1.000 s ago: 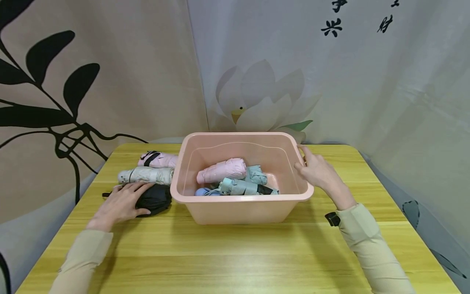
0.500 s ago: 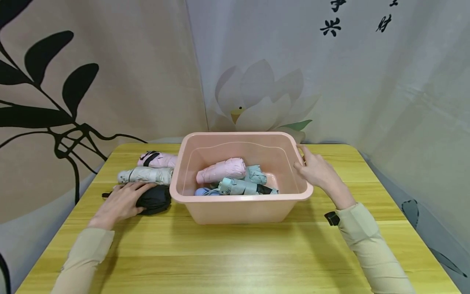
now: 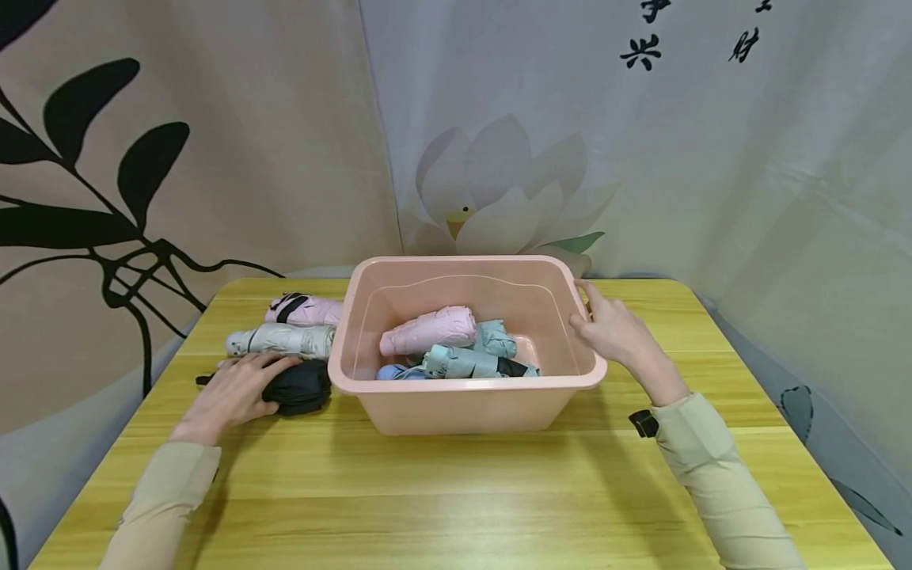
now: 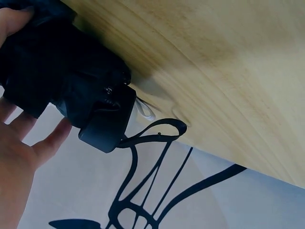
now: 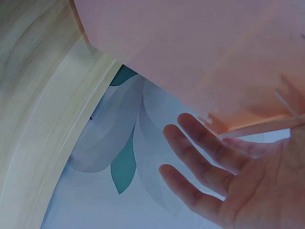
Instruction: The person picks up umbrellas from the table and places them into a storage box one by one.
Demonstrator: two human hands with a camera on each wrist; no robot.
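Note:
My left hand [image 3: 238, 396] lies over a black folded umbrella [image 3: 299, 388] on the table, left of a pink plastic bin [image 3: 463, 412]. In the left wrist view the thumb and fingers grip opposite sides of the umbrella [image 4: 62, 62], and its dark handle end with a strap points away from the hand. My right hand [image 3: 620, 336] holds the bin's right rim at the thumb and index finger. Its other fingers [image 5: 195, 162] extend loosely outside the bin wall in the right wrist view.
Beyond the black umbrella lie a white folded umbrella [image 3: 285, 340] and a pale purple one [image 3: 309, 310]. Inside the bin are a pink folded umbrella [image 3: 431, 331], a light teal one [image 3: 463, 362], another teal one [image 3: 495, 339] and a blue item [image 3: 399, 372]. A printed curtain [image 3: 285, 158] hangs behind the wooden table [image 3: 456, 507].
My left thumb has drawn in against the near side of the black umbrella. The right hand and the bin have stayed in place.

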